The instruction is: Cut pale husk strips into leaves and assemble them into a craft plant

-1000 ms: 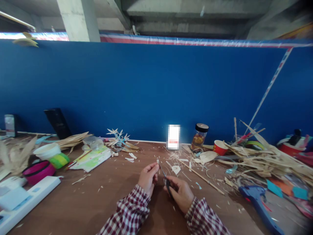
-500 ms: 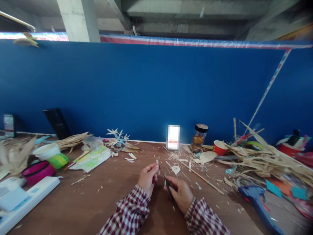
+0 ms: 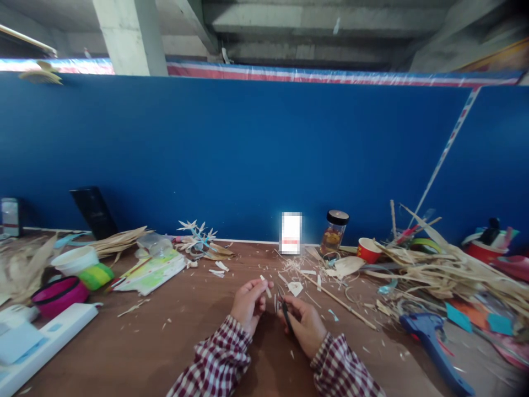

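Observation:
Between the thumb and fingers of my left hand (image 3: 248,304) is a small pale strip (image 3: 266,289), perhaps corn husk, angled up from the fingertips. My right hand (image 3: 305,321) is closed around dark-handled scissors (image 3: 286,315), whose tips point up and away from me. The scissors are just right of the strip, with a narrow gap between them. My fingers partly cover the handles. A white scrap (image 3: 295,288) and many thin shavings lie on the brown table (image 3: 165,353) beyond my hands.
A thin stick (image 3: 343,302) and a blue glue gun (image 3: 433,347) lie to the right, below piled dry husks (image 3: 446,270). Behind stand a lidded jar (image 3: 334,234) and a red paper cup (image 3: 368,251). Husk flowers (image 3: 199,237) and a white power strip (image 3: 53,342) are leftward.
The scissors have drawn slightly away from the strip, and their tips look more apart. In my left fingers the strip now shows more of its length. The view has shifted a little.

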`<action>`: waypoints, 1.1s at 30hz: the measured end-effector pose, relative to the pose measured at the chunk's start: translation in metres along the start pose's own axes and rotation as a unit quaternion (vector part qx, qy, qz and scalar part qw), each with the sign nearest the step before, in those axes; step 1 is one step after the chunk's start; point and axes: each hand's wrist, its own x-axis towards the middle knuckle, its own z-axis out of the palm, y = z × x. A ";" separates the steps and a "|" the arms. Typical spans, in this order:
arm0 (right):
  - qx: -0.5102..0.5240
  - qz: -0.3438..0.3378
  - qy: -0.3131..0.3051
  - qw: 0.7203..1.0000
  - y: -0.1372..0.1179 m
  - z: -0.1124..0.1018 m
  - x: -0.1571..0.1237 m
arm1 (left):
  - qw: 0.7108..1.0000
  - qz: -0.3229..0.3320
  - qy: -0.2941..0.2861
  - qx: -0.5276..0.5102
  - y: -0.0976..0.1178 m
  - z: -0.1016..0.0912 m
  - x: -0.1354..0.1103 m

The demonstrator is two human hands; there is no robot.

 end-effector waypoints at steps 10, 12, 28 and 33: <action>-0.022 -0.003 -0.002 1.000 -0.004 0.002 -0.002 | 0.999 0.010 -0.026 0.017 -0.005 -0.001 0.000; -0.024 -0.010 -0.005 1.000 -0.002 0.001 -0.001 | 0.999 0.008 -0.038 0.025 -0.005 -0.002 0.001; -0.012 -0.013 -0.013 1.000 -0.001 0.000 -0.001 | 0.997 -0.003 0.014 -0.070 -0.005 0.002 0.002; -0.022 -0.023 -0.018 0.999 0.002 -0.001 0.000 | 0.999 -0.022 0.016 -0.046 -0.006 -0.001 0.005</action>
